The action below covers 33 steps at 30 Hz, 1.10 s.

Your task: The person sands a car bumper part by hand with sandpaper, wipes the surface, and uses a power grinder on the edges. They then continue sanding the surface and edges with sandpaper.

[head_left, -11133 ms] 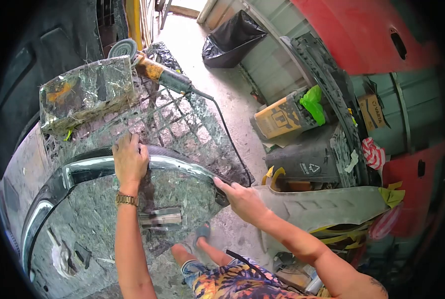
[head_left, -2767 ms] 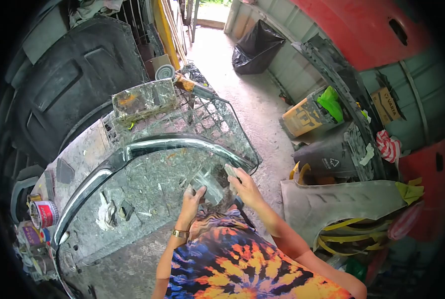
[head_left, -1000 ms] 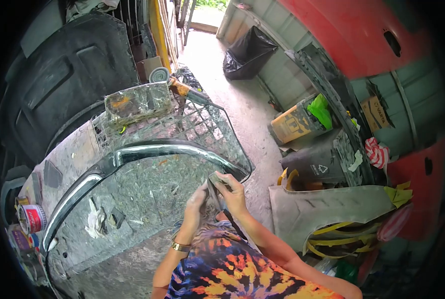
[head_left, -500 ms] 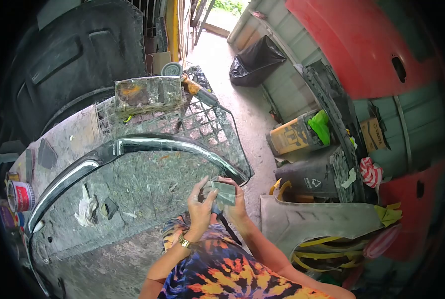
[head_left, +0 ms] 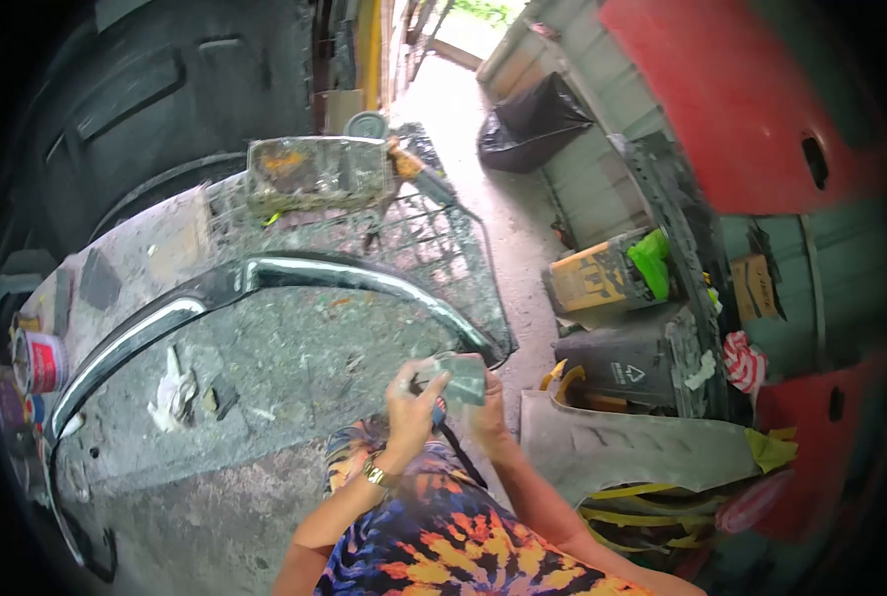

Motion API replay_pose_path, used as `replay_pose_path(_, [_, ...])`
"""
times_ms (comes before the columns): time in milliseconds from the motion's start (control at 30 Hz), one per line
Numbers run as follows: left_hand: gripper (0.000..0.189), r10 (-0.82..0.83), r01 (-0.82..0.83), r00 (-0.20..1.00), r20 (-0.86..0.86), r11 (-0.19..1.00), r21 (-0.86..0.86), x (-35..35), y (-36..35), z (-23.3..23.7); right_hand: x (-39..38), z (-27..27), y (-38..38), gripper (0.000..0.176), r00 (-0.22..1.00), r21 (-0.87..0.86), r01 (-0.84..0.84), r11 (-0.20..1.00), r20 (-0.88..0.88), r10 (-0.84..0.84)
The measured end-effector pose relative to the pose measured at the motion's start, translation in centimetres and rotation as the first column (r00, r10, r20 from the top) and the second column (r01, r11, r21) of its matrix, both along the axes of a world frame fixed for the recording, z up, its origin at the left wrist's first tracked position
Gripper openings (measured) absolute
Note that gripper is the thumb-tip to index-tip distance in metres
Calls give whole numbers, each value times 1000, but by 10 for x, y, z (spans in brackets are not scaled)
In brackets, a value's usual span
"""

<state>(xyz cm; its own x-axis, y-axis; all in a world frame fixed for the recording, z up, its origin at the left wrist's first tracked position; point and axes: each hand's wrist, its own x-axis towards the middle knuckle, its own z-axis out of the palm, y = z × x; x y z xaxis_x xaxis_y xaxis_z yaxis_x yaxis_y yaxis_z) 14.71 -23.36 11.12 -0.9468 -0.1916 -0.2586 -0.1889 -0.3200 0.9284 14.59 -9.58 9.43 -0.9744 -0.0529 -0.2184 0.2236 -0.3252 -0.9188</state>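
My left hand point(head_left: 409, 405) and my right hand point(head_left: 489, 415) meet near the bench's right front, in front of my body. Between them is a small grey-green folded sheet point(head_left: 462, 381) that looks like sandpaper. The left thumb presses on its near edge, while the right fingers wrap round its far side. A long curved black trim piece point(head_left: 295, 270) with pale glossy streaks arches over the bench point(head_left: 295, 348), its right end just beyond my hands. Left of my hands lie a crumpled white rag point(head_left: 173, 392) and a dark folded scrap point(head_left: 224, 394).
At the bench's back stand a grimy block-like box point(head_left: 316, 179) and a round tin point(head_left: 366, 125). Paint cans point(head_left: 41, 360) crowd the left edge. On the right are a grey car fender point(head_left: 652, 437), a black bin point(head_left: 617, 368), a yellow-black container point(head_left: 597, 281) and red panels point(head_left: 717, 109).
Both hands have shifted slightly right with the sheet, which now sits a little higher and more tilted. The whole view has turned slightly. The trim piece stays on the bench.
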Motion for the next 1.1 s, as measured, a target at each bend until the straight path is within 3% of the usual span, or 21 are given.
replay_pose_path(33, [26,-35,36,999,24,999,-29,-4,-1,-9,4,-13,11,28,998,-70,-23,997,64,28])
replay_pose_path(67, [24,-65,68,996,58,996,-61,-5,-4,-13,5,-22,16,24,995,117,-37,992,-91,48])
replay_pose_path(100, [26,-59,63,995,81,997,-44,-6,-4,-11,4,-21,18,28,999,121,-19,992,49,14])
replay_pose_path(133, [28,-50,53,994,99,998,-28,-10,-3,-9,1,-24,26,35,998,73,-54,996,37,51])
replay_pose_path(167, [28,-14,21,992,122,998,-57,-12,-1,-11,0,-11,18,36,999,150,14,989,-53,-6])
replay_pose_path(200, [31,48,-49,997,60,999,20,-16,3,-18,-4,-4,23,37,959,222,-14,975,-274,76])
replay_pose_path(267, [34,138,-138,990,4,987,83,-22,7,-28,4,24,14,34,965,-158,222,962,179,-193])
replay_pose_path(300, [36,116,-116,993,10,990,76,-24,7,-33,6,26,15,34,967,-173,201,964,193,-167])
replay_pose_path(333, [38,92,-93,996,17,993,70,-26,6,-33,10,26,17,31,981,69,-55,996,191,41])
replay_pose_path(367, [37,105,-105,994,33,994,9,-26,7,-33,13,23,21,28,942,300,-307,903,231,243])
replay_pose_path(400, [37,126,-126,991,43,992,-8,-26,7,-31,14,15,26,28,934,282,-329,901,238,267])
replay_pose_path(467, [36,99,-99,995,4,995,-17,-27,5,-31,14,-8,30,19,932,477,-361,801,204,299])
replay_pose_path(533, [36,95,-98,994,-54,994,-58,-24,2,-31,14,-1,19,16,908,346,-382,857,314,278])
replay_pose_path(600, [36,-33,-21,976,-217,969,-245,-24,6,-29,16,-1,31,15,831,353,-522,777,417,369])
replay_pose_path(633, [34,-111,101,992,-57,982,-158,-18,2,-14,12,-17,53,17,786,498,-611,615,292,545])
replay_pose_path(667, [34,-92,90,995,-24,992,-86,-12,3,-13,0,12,58,25,713,416,-702,579,415,566])
replay_pose_path(733, [33,-69,69,998,-8,992,107,-5,10,-22,2,-5,97,34,906,273,-386,881,293,306])
replay_pose_path(800, [31,-80,78,996,38,995,55,-1,18,-28,-28,24,78,43,912,-49,-373,926,161,376])
replay_pose_path(900, [27,-124,91,979,161,976,198,-1,29,-43,-36,25,54,35,864,484,-497,720,349,362])
replay_pose_path(1067, [25,-118,52,978,170,935,350,-13,31,-70,-42,9,48,29,945,616,-312,723,121,305])
replay_pose_path(1100, [25,-198,143,966,166,944,297,-19,27,-72,-44,6,49,27,950,662,-277,697,80,302])
